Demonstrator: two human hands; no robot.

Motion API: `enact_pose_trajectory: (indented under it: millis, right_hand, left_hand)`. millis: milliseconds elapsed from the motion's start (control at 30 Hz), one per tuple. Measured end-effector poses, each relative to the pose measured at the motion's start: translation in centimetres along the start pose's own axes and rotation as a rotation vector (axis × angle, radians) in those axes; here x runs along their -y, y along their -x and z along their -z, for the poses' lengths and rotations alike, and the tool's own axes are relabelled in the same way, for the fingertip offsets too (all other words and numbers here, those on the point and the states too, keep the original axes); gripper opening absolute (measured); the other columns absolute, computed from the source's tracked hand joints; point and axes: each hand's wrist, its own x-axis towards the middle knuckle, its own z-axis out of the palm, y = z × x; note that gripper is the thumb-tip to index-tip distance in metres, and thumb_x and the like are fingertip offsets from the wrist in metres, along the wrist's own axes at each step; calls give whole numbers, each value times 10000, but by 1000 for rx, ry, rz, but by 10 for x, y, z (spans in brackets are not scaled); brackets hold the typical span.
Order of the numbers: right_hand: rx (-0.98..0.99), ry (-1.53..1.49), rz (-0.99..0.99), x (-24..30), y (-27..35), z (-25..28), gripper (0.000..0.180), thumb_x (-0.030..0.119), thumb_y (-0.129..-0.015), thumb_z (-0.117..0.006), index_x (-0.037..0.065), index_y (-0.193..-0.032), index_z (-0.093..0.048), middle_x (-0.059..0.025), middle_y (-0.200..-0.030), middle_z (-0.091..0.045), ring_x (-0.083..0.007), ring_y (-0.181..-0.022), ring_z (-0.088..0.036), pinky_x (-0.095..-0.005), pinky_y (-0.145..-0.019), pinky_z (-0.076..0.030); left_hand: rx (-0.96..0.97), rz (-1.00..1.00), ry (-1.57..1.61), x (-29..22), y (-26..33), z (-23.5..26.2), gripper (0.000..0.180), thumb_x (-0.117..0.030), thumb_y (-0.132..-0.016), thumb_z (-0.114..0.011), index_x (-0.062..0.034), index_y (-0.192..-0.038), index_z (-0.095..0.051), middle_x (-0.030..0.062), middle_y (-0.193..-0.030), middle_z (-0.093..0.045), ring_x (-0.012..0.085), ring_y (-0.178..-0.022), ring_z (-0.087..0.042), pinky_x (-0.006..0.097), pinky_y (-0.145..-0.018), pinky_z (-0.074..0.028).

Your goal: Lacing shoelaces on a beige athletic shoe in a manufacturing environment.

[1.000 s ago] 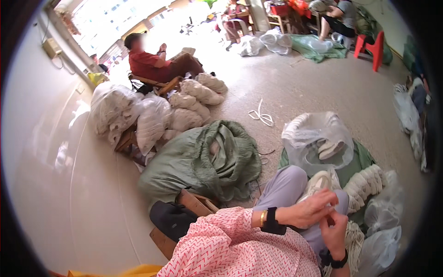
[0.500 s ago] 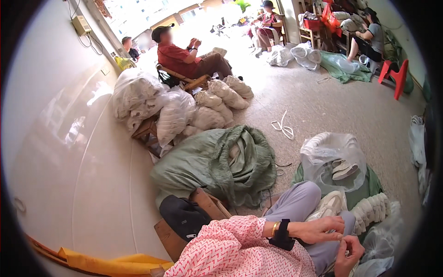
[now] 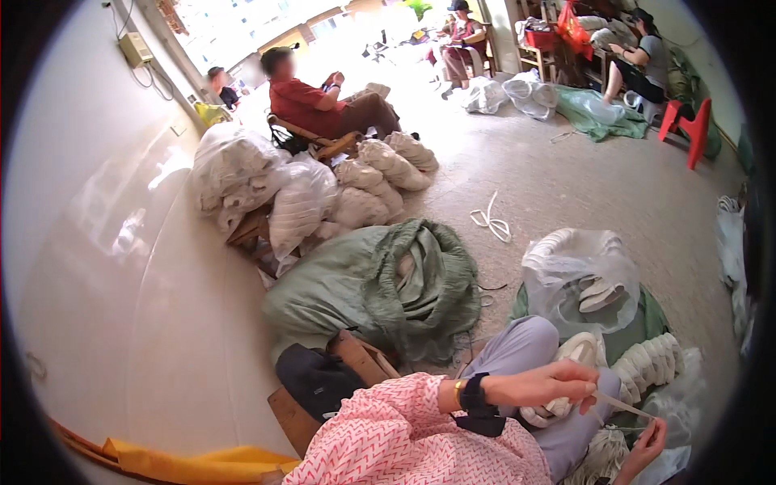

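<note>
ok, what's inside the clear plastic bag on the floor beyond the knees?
In the clear plastic bag: pale shoes at the opening, plus pale ribbed shapes blurred through the plastic. Whatever lies beneath the shoes is covered.

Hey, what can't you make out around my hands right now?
All in the head view:
- Shoe beneath the left hand: its middle, hidden by that hand.
- Right hand: its forearm, cut off by the lower edge.
- White strip between the hands: its weave, too small.
- Green sack: most contents, hidden by its cloth.
</note>
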Motion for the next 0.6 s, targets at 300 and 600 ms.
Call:
enact_pose_trajectory:
  millis: [300,600]
  right_hand:
    - [-47,340,-282,-256,38,104,203,165,-1029,-610,22,-1158,-675,-89,-948,-673,-188,-749,-590,-342,-661,-442]
    - [-7,825,-316,-317,93,191,405,311,-1003,-647,70,-1325,-689,-231,-1149,-742,-375,-934,-708,-502,-844,-535]
  left_hand:
    - [-67,30,19,-17,16,26,393,-347,-1120,-472,-6,-1139,-667,-8,-945,-635,79,-907,-525,258,-818,-396]
    - [-232,66,-140,-32,36,51,403,-352,-1083,-525,-7,-1156,-721,-19,-951,-654,46,-862,-518,236,-751,-382]
